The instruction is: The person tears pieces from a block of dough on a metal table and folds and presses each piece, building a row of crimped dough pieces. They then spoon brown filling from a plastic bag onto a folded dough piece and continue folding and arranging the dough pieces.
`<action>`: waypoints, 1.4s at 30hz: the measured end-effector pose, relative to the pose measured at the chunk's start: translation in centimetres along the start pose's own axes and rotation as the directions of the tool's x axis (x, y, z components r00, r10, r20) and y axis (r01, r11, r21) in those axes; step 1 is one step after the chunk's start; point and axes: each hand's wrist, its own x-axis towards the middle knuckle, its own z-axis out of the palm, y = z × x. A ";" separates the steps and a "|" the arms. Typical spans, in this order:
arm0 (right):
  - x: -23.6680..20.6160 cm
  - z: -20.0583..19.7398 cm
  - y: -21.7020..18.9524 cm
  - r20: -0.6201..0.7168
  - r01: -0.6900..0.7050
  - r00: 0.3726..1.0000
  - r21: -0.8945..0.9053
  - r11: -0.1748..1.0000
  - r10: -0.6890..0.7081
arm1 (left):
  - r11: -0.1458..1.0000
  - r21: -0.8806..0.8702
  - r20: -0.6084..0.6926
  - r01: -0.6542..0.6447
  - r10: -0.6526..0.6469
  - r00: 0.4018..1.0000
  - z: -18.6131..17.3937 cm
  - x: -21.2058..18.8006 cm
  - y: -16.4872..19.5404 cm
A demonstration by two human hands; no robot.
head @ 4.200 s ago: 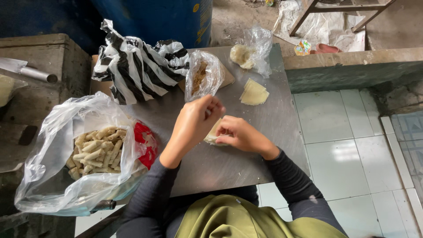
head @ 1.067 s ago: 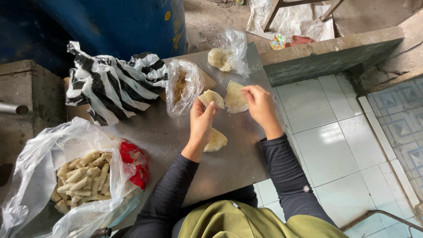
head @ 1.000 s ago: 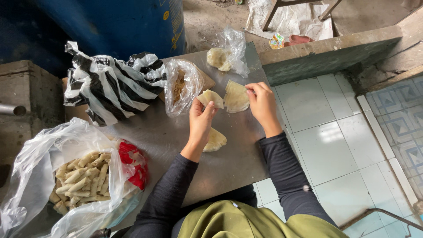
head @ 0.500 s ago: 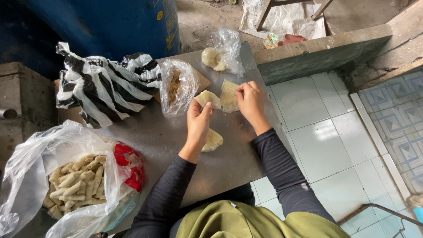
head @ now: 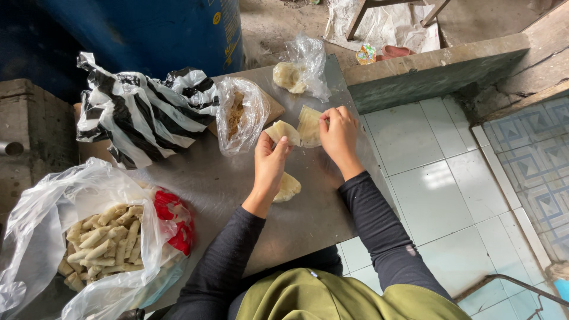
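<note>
My left hand (head: 269,163) is closed on a pale wrapper (head: 283,131), thumb and fingertips pinching its near edge so the sheet stands up off the table (head: 207,184). My right hand (head: 339,131) grips the second wrapper (head: 309,125) just beside the first, fingers curled over its right edge. Both sheets sit toward the far edge of the table, the two almost touching each other.

They look thin, soft and floppy, with a slightly damp sheen, so I judge them light, limp and easy to tear. Best held at an edge with flat fingertips rather than nails, and lifted slowly so they peel apart without stretching.

Below my left wrist lies a folded piece (head: 288,186), pale and plump, near the middle of the table. At the far edge a clear bag (head: 240,112) holds brownish filling, and another clear bag (head: 299,74) beside it holds a lump of dough. A black-and-white striped bag (head: 142,115) slumps at the far left corner. At the near left corner a big clear bag (head: 71,237) is open over a pile of finished rolls (head: 104,237), with a red wrapper (head: 175,222) tucked beside them.
</note>
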 end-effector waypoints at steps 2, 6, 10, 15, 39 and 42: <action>0.2 -1.0 -1.0 -0.043 0.037 0.998 -0.036 0.999 -0.038 | 0.999 -0.023 0.031 0.024 -0.023 0.999 0.1 -0.1 0.1; 0.2 -3.6 -3.1 0.060 0.058 0.992 0.551 0.832 -0.109 | 0.997 -0.052 0.116 0.056 -0.050 0.992 0.3 -0.1 0.6; -0.6 -4.2 -4.6 0.190 0.041 0.948 0.723 0.690 -0.255 | 0.996 -0.056 0.194 0.073 -0.061 0.979 0.4 -0.4 0.9; -0.7 -2.7 -3.4 0.434 -0.355 0.897 0.819 0.451 -0.082 | 0.995 -0.003 0.089 0.098 -0.097 0.991 0.7 -0.6 1.0; 0.3 -2.0 2.8 0.248 -0.344 0.924 0.874 0.344 0.292 | 0.999 0.029 -0.034 0.028 -0.027 0.999 -0.2 0.2 0.5; 0.2 -3.2 1.3 0.051 -0.069 0.997 0.511 0.857 0.051 | 1.000 0.010 -0.040 0.018 -0.018 0.999 -0.2 0.1 0.4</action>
